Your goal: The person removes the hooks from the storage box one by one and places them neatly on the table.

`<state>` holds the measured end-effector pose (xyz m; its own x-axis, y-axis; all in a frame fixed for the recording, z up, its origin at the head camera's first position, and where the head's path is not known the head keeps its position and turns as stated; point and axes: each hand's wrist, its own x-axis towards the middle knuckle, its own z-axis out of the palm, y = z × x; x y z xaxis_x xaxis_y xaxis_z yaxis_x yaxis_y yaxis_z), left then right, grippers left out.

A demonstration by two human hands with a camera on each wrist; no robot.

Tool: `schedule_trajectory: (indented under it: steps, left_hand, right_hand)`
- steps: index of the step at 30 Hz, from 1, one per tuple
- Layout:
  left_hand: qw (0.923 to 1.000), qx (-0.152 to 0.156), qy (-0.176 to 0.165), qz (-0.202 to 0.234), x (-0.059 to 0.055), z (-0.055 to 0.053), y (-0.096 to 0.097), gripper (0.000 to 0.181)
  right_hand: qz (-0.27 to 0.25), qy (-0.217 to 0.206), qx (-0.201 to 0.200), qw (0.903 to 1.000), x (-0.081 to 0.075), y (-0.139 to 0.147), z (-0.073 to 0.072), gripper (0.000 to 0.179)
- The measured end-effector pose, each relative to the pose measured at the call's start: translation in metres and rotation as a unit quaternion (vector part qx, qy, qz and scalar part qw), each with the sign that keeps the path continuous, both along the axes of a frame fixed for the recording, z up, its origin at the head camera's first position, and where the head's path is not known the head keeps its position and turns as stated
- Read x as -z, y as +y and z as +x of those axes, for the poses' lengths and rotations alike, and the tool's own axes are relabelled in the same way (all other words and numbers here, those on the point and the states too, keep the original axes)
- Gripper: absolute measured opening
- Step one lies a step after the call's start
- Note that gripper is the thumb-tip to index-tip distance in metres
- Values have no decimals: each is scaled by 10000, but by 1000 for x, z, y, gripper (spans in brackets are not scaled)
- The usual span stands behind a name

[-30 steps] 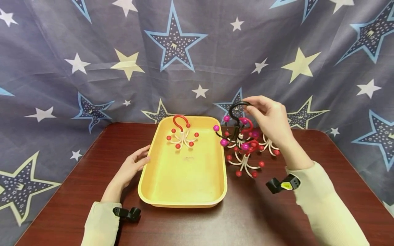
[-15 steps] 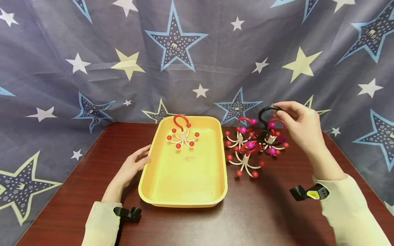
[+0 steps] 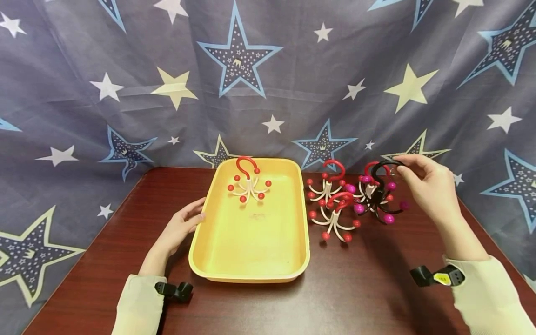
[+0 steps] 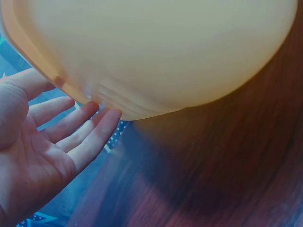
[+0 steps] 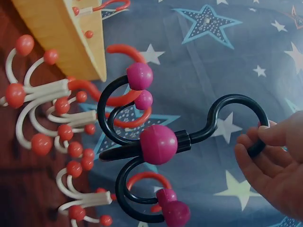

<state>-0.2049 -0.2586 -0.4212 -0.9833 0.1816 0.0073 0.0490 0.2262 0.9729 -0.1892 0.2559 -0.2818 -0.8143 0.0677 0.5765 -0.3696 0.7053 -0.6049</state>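
Observation:
My right hand (image 3: 433,188) pinches the curved top of a black multi-arm hook hanger (image 5: 182,142) with pink balls on its arm tips. In the head view this black hanger hangs at the right, in front of a white hanger with a red hook (image 3: 370,190). My left hand (image 3: 181,228) is at the left side of a yellow tray (image 3: 251,242), its extended fingers (image 4: 90,142) touching the outer wall. Inside the tray, towards the back, stands a white hanger with a red hook and red balls (image 3: 249,184).
Two more white hangers, one at the back (image 3: 328,188) and one nearer (image 3: 333,221), stand just right of the tray. Everything rests on a brown wooden table (image 3: 347,288). A grey star-patterned curtain (image 3: 289,93) hangs behind its back edge.
My right hand has moved right and then down with the black hanger, away from the tray's right edge. The left hand and tray have stayed put.

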Motion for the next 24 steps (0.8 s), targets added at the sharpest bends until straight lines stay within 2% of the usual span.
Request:
schedule_trajectory:
  steps: [14,24]
  left_hand:
    - [10000,-3,-21,2,3,-1,-1,55]
    - [10000,-58,-40,-14,2,0,-1,54]
  right_hand:
    - [480,-391,185,9979,31,19,2,17]
    - [662,-458,203,9965,53,32,-3,17]
